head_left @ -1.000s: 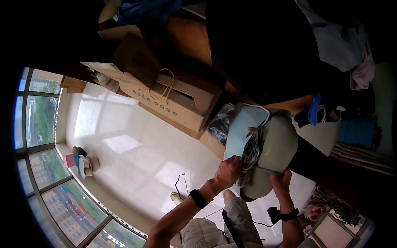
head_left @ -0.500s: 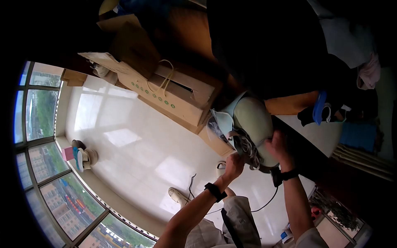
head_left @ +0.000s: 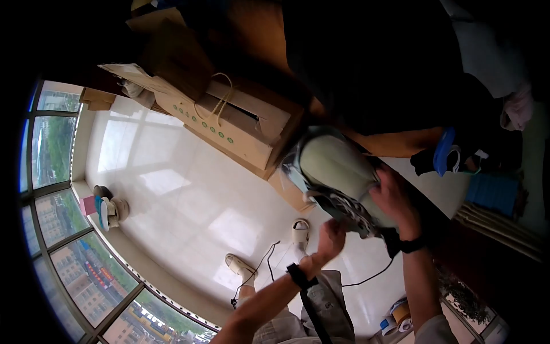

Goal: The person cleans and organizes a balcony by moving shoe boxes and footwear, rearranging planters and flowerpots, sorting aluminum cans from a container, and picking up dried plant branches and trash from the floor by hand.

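A bulky, pale green, rounded padded object (head_left: 338, 163) is held up in front of me, its exact kind unclear. Dark and grey straps or cords (head_left: 341, 209) bunch along its lower side, and clear plastic shows at its left edge. My right hand (head_left: 394, 198) grips its right side, fingers over the surface. Just below the straps, my left hand (head_left: 331, 238) is closed, fingers curled; whatever is in them is hidden. Each wrist wears a black band, and a thin black cable (head_left: 369, 281) runs from near the right one.
A long cardboard box (head_left: 229, 123) with a rope handle stands beyond the object. Shoes (head_left: 109, 209) sit by the windows at left. My feet in slippers (head_left: 238, 265) are on the pale tiled floor (head_left: 189, 229). A blue item (head_left: 444, 150) lies at right.
The padded object has shifted left and tilted, showing more of its top. My left hand has moved slightly down, away from the straps. My right hand still holds the right side.
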A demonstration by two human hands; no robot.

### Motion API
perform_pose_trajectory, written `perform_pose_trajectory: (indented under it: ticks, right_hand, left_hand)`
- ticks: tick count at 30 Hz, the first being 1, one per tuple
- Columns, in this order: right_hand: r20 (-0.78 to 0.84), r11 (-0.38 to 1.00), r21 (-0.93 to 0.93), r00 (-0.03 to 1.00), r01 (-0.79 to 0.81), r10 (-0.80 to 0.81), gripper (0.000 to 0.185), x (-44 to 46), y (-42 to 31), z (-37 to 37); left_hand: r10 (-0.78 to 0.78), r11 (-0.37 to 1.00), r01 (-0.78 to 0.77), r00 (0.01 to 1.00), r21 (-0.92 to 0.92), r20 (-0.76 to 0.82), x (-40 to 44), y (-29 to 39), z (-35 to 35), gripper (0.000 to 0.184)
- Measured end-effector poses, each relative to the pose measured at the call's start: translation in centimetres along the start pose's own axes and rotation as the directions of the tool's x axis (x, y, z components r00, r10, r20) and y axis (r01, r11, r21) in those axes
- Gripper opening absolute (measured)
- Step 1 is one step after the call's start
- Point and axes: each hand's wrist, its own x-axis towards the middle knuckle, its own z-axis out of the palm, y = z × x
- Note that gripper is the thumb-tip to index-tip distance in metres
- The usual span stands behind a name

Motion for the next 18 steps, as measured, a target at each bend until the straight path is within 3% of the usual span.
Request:
perform_pose_trajectory:
  ticks: [1,2,3,4,5,6,8,9,11,12,13,14,15,16,18]
  right_hand:
    - [-0.081,0.997,0.009,0.994,0.074,-0.073,0.034,0.9,0.0,1.8]
    - [0.054,0.998,-0.013,0.997,-0.056,0.057,0.035,2.7,-0.6,3.7]
    - [0.184,0.982,-0.053,0.965,-0.179,0.186,0.035,4.5,-1.4,5.6]
    - [0.26,0.979,-0.082,0.944,-0.187,0.202,0.034,5.7,-1.6,7.7]
    - [0.329,0.975,-0.113,0.918,-0.192,0.219,0.033,6.5,-1.7,9.7]
    - [0.373,0.94,-0.171,0.864,-0.294,0.338,0.033,7.4,-1.6,11.5]
    - [0.195,0.978,-0.164,0.967,-0.13,0.161,0.036,7.5,-0.3,12.8]
    - [0.203,0.976,-0.17,0.964,-0.135,0.168,0.036,7.2,-0.5,12.0]
    - [0.041,0.995,-0.086,0.998,-0.047,0.051,0.039,7.8,-2.0,9.1]
    - [0.037,0.995,-0.086,0.998,-0.042,0.045,0.039,7.5,-1.2,10.3]
    - [0.017,0.981,-0.192,0.999,0.03,-0.028,0.041,6.4,0.7,12.6]
    - [0.007,0.95,-0.297,0.995,0.099,-0.102,0.043,5.2,2.1,14.2]
    - [0.085,0.952,-0.3,0.996,0.056,-0.032,0.046,5.0,2.3,14.3]
    - [0.161,0.95,-0.31,0.986,0.013,0.039,0.049,4.8,2.6,14.4]
    - [0.067,0.954,-0.285,0.991,-0.089,0.112,0.056,4.2,2.7,14.5]
  left_hand:
    - [0.219,0.975,-0.219,0.976,-0.036,0.007,2.3,-3.0,-0.7,0.02]
    - [0.339,0.94,-0.342,0.936,0.018,0.094,4.8,-4.7,-2.4,0.022]
    - [0.244,0.859,-0.21,0.97,-0.467,0.013,8.1,-7.0,-2.3,0.023]
    - [0.109,0.806,-0.082,0.994,-0.587,0.011,9.9,-6.5,-3.4,0.023]
    - [-0.068,0.879,0.115,0.991,-0.463,0.117,11.2,-6.0,-4.4,0.024]
    - [-0.057,0.878,0.105,0.992,-0.468,0.115,12.2,-6.2,-4.1,0.024]
    - [0.21,0.951,-0.197,0.977,-0.239,0.03,12.6,-8.3,-3.2,0.024]
    - [-0.013,0.922,0.01,1.0,-0.386,-0.005,11.9,-6.6,-3.3,0.022]
    - [0.031,0.918,-0.05,0.998,-0.393,-0.053,11.5,-6.2,-2.8,0.022]
    - [0.086,0.915,-0.117,0.992,-0.386,-0.098,11.8,-6.1,-2.7,0.022]
    - [0.091,0.914,-0.124,0.991,-0.386,-0.102,12.9,-7.6,-2.6,0.022]
    - [0.049,0.982,-0.059,0.997,-0.178,-0.058,14.7,-10.6,-2.2,0.021]
    - [0.003,0.999,-0.002,1.0,0.043,-0.024,15.5,-10.8,-2.1,0.02]
    - [0.064,0.955,-0.031,0.993,0.295,-0.103,15.5,-11.4,-1.6,0.019]
    - [0.037,0.965,-0.04,0.999,-0.259,-0.016,14.9,-12.1,-1.4,0.029]
